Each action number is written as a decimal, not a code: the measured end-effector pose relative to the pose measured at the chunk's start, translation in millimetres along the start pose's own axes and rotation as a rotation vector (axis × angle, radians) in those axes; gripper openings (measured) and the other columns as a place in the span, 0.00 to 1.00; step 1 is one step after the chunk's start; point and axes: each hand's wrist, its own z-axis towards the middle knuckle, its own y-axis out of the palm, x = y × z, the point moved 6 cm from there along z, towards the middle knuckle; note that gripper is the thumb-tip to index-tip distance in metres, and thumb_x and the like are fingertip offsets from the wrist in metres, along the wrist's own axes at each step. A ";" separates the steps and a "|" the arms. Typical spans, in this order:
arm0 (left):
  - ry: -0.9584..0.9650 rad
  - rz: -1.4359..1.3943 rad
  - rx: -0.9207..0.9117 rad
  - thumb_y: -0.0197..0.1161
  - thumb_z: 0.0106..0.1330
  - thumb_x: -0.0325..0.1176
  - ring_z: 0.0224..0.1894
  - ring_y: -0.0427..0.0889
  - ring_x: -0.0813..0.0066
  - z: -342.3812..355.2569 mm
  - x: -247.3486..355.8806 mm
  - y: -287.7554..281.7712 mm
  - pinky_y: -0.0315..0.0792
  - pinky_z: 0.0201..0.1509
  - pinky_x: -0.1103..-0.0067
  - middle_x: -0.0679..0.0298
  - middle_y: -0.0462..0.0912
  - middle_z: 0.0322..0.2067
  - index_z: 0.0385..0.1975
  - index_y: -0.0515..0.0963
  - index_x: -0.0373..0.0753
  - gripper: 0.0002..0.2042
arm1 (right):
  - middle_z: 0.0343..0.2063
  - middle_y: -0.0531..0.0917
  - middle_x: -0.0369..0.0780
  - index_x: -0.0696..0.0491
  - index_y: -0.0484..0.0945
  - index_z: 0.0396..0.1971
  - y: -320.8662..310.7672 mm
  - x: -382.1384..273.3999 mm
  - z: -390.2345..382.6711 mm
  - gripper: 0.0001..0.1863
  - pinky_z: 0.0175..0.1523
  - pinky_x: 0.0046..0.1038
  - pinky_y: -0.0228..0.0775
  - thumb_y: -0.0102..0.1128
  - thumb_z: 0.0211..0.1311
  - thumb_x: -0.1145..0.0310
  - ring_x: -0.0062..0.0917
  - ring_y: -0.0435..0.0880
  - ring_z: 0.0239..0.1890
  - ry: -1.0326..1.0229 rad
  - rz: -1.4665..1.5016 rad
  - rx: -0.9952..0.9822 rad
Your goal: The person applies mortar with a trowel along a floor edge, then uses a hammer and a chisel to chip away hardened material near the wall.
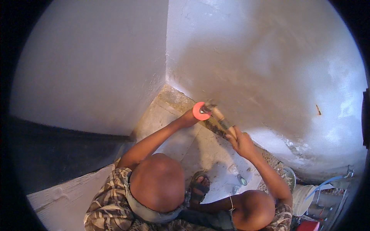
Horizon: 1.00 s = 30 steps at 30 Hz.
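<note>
A person crouches in a room corner, knees bent, facing a white plastered wall (pixel 269 69). The left hand (pixel 189 117) reaches forward and is closed around something with an orange-red round disc (pixel 199 111), seemingly a guard or collar on a chisel-like tool pressed near the base of the wall; the tool's tip is too blurred to make out. The right hand (pixel 241 141) is wrapped tightly around the wooden handle of a hammer (pixel 220 117).

The hammer's long axis runs diagonally, from the right hand up and to the left toward the left hand. Its head points at the disc and sits just beside it, close above the left fingers.

Judging the risks: the hammer head is so near the left hand that a glancing blow could slip off and hit the fingers. The disc seems to be the only shield. Chips from the wall could fly toward the face. A sandalled foot (pixel 199 186) sits below and between the hands, exposed to falling debris. A white bucket (pixel 302 198) stands to the right of the right hand.
</note>
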 end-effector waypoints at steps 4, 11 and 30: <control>-0.031 0.022 0.064 0.57 0.66 0.36 0.56 0.74 0.60 -1.3 2.3 -6.4 0.67 0.60 0.70 0.53 0.76 0.53 0.53 0.70 0.37 0.18 | 0.24 0.80 0.47 0.60 0.73 0.40 6.1 -16.5 -4.2 0.21 0.36 0.37 0.71 0.55 0.65 0.54 0.36 0.81 0.29 0.371 0.329 -0.149; -0.076 0.187 0.032 0.56 0.66 0.37 0.55 0.75 0.59 -23.6 -25.3 -13.7 0.68 0.58 0.70 0.53 0.78 0.50 0.51 0.71 0.36 0.17 | 0.23 0.77 0.42 0.57 0.69 0.36 -145.1 -113.0 14.5 0.22 0.32 0.31 0.72 0.51 0.67 0.49 0.28 0.77 0.23 -0.119 0.761 0.521; -0.179 -0.055 0.024 0.59 0.66 0.38 0.57 0.73 0.66 6.2 4.5 1.0 0.65 0.61 0.73 0.58 0.76 0.53 0.55 0.70 0.36 0.20 | 0.25 0.78 0.42 0.58 0.74 0.34 -136.3 -86.2 -1.7 0.26 0.31 0.32 0.70 0.51 0.65 0.44 0.29 0.78 0.25 0.068 0.706 0.391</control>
